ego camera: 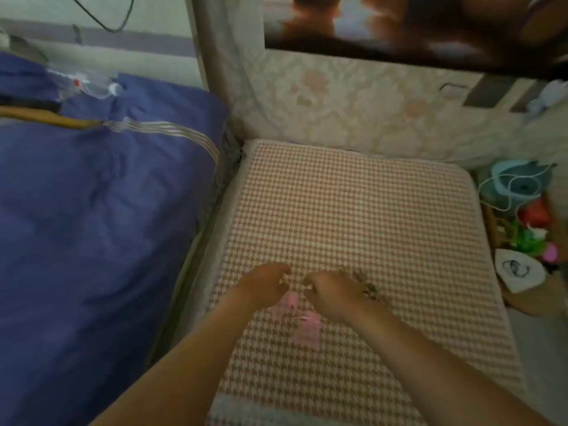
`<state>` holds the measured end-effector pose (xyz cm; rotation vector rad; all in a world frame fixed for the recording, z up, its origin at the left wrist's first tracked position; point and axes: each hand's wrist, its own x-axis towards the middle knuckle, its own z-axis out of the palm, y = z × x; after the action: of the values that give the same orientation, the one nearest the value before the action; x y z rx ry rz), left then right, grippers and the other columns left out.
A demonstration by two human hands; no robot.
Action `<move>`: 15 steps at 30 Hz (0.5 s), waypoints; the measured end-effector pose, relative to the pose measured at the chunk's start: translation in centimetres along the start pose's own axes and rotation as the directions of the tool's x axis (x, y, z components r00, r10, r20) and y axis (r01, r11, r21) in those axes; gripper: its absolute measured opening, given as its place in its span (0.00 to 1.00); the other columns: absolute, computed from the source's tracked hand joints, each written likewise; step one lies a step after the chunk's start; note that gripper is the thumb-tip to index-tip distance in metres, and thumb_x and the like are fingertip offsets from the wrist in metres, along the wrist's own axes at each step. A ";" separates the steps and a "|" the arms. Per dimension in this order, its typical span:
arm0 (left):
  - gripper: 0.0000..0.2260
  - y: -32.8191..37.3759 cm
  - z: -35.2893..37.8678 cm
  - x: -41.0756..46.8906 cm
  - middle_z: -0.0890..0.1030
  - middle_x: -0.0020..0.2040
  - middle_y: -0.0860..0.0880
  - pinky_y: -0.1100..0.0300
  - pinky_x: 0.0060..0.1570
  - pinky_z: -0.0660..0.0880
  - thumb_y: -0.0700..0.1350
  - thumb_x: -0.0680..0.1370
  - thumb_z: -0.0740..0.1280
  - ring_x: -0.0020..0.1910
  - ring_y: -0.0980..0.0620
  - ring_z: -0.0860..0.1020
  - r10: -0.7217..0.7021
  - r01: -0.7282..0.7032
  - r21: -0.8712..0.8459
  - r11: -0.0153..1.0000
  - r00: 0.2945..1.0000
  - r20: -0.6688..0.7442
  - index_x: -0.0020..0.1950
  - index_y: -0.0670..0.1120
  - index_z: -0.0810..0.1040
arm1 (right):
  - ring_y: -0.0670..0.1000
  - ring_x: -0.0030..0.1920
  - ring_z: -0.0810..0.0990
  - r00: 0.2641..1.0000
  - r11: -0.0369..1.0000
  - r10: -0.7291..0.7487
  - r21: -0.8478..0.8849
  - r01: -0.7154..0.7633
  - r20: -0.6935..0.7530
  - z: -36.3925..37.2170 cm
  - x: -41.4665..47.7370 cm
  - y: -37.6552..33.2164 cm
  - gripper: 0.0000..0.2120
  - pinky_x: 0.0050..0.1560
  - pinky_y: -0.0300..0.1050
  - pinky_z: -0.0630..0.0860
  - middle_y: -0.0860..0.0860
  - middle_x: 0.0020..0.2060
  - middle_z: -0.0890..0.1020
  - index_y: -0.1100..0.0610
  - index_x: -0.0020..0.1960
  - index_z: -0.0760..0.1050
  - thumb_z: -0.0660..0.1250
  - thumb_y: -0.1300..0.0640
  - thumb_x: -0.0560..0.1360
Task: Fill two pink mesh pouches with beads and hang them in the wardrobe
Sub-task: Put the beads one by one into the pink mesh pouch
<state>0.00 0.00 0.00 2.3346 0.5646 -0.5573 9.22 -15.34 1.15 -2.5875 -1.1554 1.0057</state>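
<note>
The mouth of the upper pink pouch (290, 300) is best drawn wide before beads (367, 289) are scooped in, so none are spilled onto the checked cushion (368, 210). The left hand (264, 285) and right hand (333, 295) are held knuckles-up, fingers curled and seemingly pinching its pale drawstring (blur hides the detail). The pouch is found just beneath the fingertips, the beads just beyond the right fingers, the second pouch (309, 329) nearer the wrists.

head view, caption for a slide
Left hand and right hand over pink mesh pouches and beads on a houndstooth cushion

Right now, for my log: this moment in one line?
left hand, right hand: curled at pouches | beads: heap by right hand | grip: blurred
</note>
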 end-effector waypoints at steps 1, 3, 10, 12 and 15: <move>0.21 -0.7 1.1 0.6 0.71 0.72 0.48 0.56 0.65 0.69 0.48 0.81 0.61 0.68 0.48 0.72 -0.008 0.008 -0.015 1.000 1.000 0.005 0.74 0.49 0.67 | 0.56 0.50 0.82 1.000 1.000 -0.012 -0.025 0.012 -0.004 1.6 1.2 0.4 0.14 0.48 0.48 0.78 0.53 0.53 0.84 0.53 0.60 0.80 0.59 0.51 0.83; 0.21 -2.6 3.6 2.1 0.71 0.72 0.48 0.58 0.64 0.68 0.48 0.81 0.62 0.68 0.48 0.71 -0.005 0.005 -0.015 1.000 1.000 -0.020 0.74 0.48 0.67 | 0.55 0.43 0.80 0.999 0.996 -0.034 -0.080 0.031 -0.033 4.4 3.2 1.5 0.14 0.39 0.45 0.72 0.51 0.42 0.82 0.54 0.49 0.81 0.58 0.50 0.82; 0.18 -9.0 10.9 5.7 0.72 0.61 0.51 0.57 0.61 0.70 0.54 0.78 0.63 0.63 0.50 0.67 0.083 -0.063 0.080 0.995 0.957 -0.279 0.66 0.51 0.74 | 0.52 0.28 0.70 0.992 1.000 -0.008 0.010 0.010 -0.124 10.2 8.4 3.8 0.22 0.31 0.46 0.68 0.51 0.26 0.72 0.53 0.32 0.71 0.60 0.42 0.80; 0.16 -9.9 11.8 6.2 0.72 0.57 0.55 0.59 0.60 0.69 0.55 0.77 0.63 0.60 0.54 0.66 0.128 -0.099 0.094 0.991 0.913 -0.387 0.63 0.55 0.76 | 0.51 0.30 0.72 0.986 0.994 -0.017 0.108 0.036 -0.167 11.0 9.6 4.2 0.19 0.34 0.47 0.71 0.49 0.27 0.73 0.51 0.31 0.70 0.64 0.46 0.79; 0.12 -10.7 12.6 6.9 0.71 0.54 0.59 0.60 0.57 0.67 0.57 0.75 0.64 0.57 0.57 0.65 0.153 -0.113 0.111 0.987 0.863 -0.482 0.57 0.58 0.78 | 0.50 0.33 0.78 0.967 0.955 -0.071 0.262 0.137 -0.246 12.1 11.2 5.0 0.14 0.40 0.52 0.79 0.48 0.29 0.79 0.52 0.33 0.75 0.67 0.50 0.77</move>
<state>-3.02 0.37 -17.66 2.5752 0.6062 0.0947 10.11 -12.63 -15.81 -2.3230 -1.0005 0.7533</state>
